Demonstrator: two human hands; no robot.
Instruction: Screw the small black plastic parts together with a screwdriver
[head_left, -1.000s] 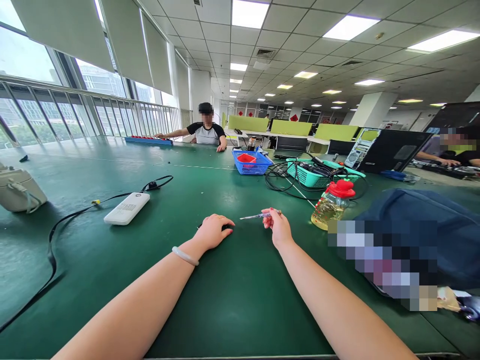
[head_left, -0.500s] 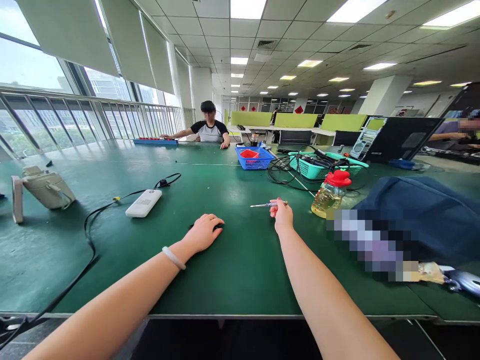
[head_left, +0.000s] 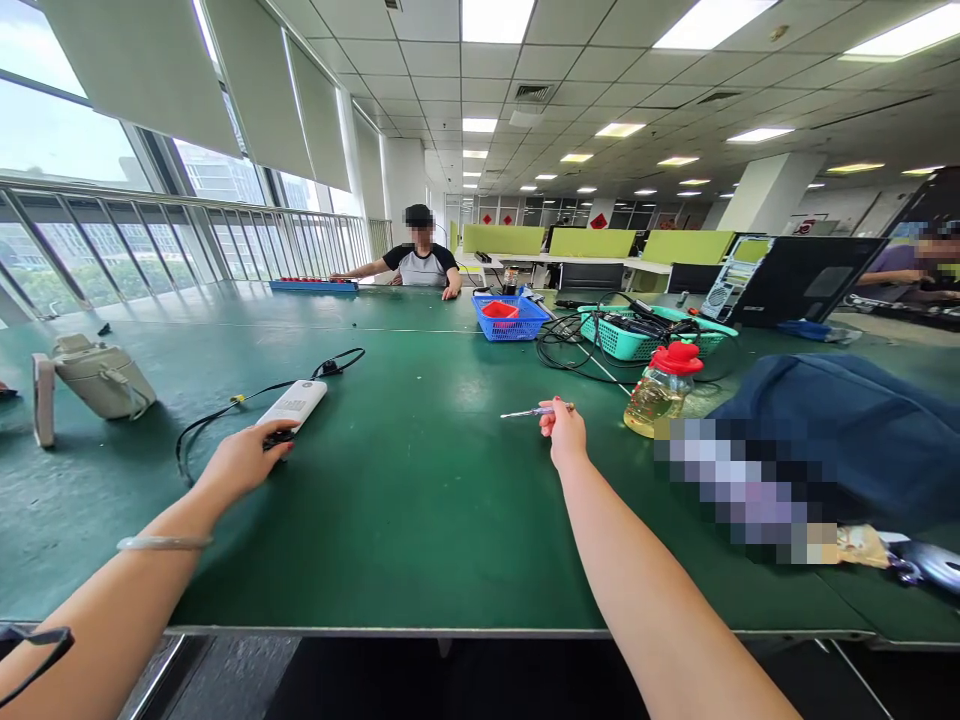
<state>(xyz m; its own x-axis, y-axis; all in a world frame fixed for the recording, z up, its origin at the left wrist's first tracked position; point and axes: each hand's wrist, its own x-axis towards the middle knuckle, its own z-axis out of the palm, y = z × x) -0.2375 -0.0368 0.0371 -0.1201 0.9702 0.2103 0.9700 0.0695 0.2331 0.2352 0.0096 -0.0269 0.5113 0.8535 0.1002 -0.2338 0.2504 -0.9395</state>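
Note:
My left hand (head_left: pixel 238 460) is closed around a small black object (head_left: pixel 279 437) whose kind I cannot make out, as my fingers cover much of it. That hand is at the near end of a white power bank (head_left: pixel 294 402) lying on the green table (head_left: pixel 420 520); whether they touch is unclear. In my right hand (head_left: pixel 564 432) is a slim screwdriver (head_left: pixel 525 412) with a see-through handle, held level just above the tabletop. Its shaft points left. A black cable (head_left: pixel 201 425) runs behind my left hand.
To the right stand a red-lidded bottle (head_left: pixel 660 395) and a dark blue bag (head_left: pixel 847 430). Farther back are a blue basket (head_left: pixel 514 325) and a teal basket (head_left: pixel 622 340) with cables. At left sits a beige case (head_left: pixel 105 378). A person (head_left: pixel 420 262) sits at the far end.
My left hand has moved left from the table's middle to beside the power bank, carrying the black object. My right hand and the screwdriver have stayed nearly in place.

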